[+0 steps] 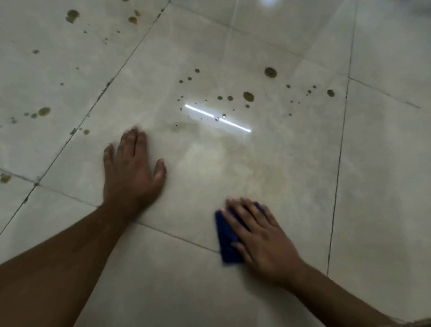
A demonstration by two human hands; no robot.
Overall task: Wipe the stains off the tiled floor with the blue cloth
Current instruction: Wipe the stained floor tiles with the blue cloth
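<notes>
Your right hand point(258, 237) lies flat on the blue cloth point(226, 238), fingers stretched out and pressing it onto the tiled floor point(234, 162); you are not clutching it, only pinning it down under your palm. The cloth sits at the near edge of the central tile, right beside the grout line that runs below it. Your left hand point(133, 171) rests open on the same tile with its fingers spread, bearing your weight and holding nothing.

The near half of this tile, between your two hands and just ahead of them, looks free of spots. There seems to be a faint smear near the reflected strip light point(217, 118), though the glare and motion blur make that hard to judge.

Most of the job is left. A scatter of brownish stains point(248, 96) runs across the far side of the central tile, from the small dots left of the reflection out to the larger blots at the right. More stains point(44, 111) mark the tile to your left, another group point(72, 15) sits at the top left, and one blot point(5, 178) lies by the left edge. You will need to push the cloth well forward, then work leftward.
</notes>
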